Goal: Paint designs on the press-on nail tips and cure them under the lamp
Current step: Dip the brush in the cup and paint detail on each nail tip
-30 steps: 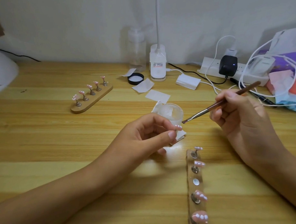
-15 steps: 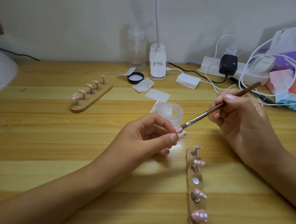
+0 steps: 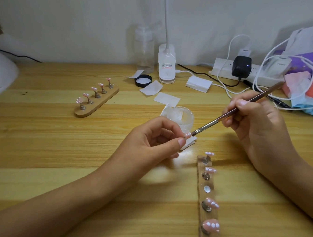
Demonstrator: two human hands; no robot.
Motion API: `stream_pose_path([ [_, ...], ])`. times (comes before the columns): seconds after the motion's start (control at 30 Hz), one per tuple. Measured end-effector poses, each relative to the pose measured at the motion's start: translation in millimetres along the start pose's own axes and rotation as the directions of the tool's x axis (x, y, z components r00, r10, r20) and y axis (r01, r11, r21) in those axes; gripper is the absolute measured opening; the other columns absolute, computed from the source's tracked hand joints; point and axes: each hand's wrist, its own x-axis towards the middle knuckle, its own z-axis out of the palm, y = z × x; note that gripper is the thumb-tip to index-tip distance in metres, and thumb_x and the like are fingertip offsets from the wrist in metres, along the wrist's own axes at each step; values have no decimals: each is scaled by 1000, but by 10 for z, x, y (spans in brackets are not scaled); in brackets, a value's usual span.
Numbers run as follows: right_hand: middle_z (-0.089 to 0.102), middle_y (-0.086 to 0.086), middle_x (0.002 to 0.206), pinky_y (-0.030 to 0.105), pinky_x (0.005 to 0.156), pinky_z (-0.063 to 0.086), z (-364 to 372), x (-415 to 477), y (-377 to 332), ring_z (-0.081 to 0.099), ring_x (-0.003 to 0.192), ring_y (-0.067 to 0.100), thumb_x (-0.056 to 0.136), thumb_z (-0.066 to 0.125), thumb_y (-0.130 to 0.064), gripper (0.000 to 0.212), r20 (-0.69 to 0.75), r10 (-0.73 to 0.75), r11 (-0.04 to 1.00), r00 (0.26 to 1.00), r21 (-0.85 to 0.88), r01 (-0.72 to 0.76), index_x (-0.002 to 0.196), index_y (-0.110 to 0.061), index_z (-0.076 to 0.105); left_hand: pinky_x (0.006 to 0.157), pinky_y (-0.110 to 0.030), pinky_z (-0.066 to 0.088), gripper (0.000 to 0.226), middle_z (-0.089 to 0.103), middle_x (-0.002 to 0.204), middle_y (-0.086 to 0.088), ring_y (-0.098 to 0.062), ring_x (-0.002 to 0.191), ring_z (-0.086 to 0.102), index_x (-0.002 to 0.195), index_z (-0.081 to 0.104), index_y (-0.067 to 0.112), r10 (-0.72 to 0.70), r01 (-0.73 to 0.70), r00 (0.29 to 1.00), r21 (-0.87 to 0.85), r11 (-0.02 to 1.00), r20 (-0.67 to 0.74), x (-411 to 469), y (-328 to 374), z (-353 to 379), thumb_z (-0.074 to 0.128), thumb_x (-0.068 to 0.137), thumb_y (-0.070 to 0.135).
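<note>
The brush [image 3: 241,107], clear a second earlier, had come down until its bristles touched the nail tip [image 3: 188,135], so painting had probably begun. The left hand [image 3: 151,141] pinched the tip and the right hand [image 3: 254,125] gripped the brush. The tip lay between the hands, its long axis pointing toward the right hand.

The pale wooden surface [image 3: 44,150] shows smooth striped grain with a soft sheen. The slim brown brush [image 3: 216,121] has a glossy handle and a shiny metal ferrule. The small pink nail tip [image 3: 188,135] looks glossy. The near oblong wooden stand [image 3: 200,182] is matt, its studs bright metal.
</note>
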Motion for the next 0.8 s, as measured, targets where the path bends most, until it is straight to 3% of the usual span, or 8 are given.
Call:
stream_pose_path([
  [0.17, 61, -7, 68, 18, 59, 48, 15, 24, -22, 58, 62, 7, 89, 47, -12, 35, 6, 40, 993, 999, 110, -40, 67, -27, 70, 65, -13, 49, 10, 67, 76, 7, -5, 68, 59, 78, 70, 26, 5, -5, 1000, 36, 999, 15, -1, 3, 4, 69, 76, 16],
  [0.5, 60, -1, 71, 20, 61, 50, -1, 0, 8, 58, 62, 13, 88, 50, -14, 12, 44, 59, 998, 997, 25, -60, 80, -15, 60, 66, -14, 49, 6, 68, 78, 5, -6, 68, 60, 80, 70, 21, 10, -12, 1000, 80, 997, 29, -1, -8, 1, 70, 78, 16],
  [0.63, 60, -5, 73, 20, 64, 50, -6, -19, 9, 58, 66, 12, 87, 52, -18, 10, 48, -3, 997, 999, -82, 7, 81, -19, 60, 68, -16, 51, 10, 69, 79, 4, -7, 72, 63, 80, 70, 24, -5, 4, 1000, 29, 1000, 27, -6, 4, -1, 73, 79, 14],
  [0.8, 62, -3, 72, 20, 65, 51, -3, -9, -7, 60, 66, 11, 89, 47, -14, 15, -27, 6, 1000, 1000, 30, -6, 81, -15, 60, 65, -17, 50, 8, 68, 74, -1, -11, 66, 62, 79, 69, 18, -42, 43, 999, -52, 998, 18, -8, 23, 3, 75, 77, 13],
])
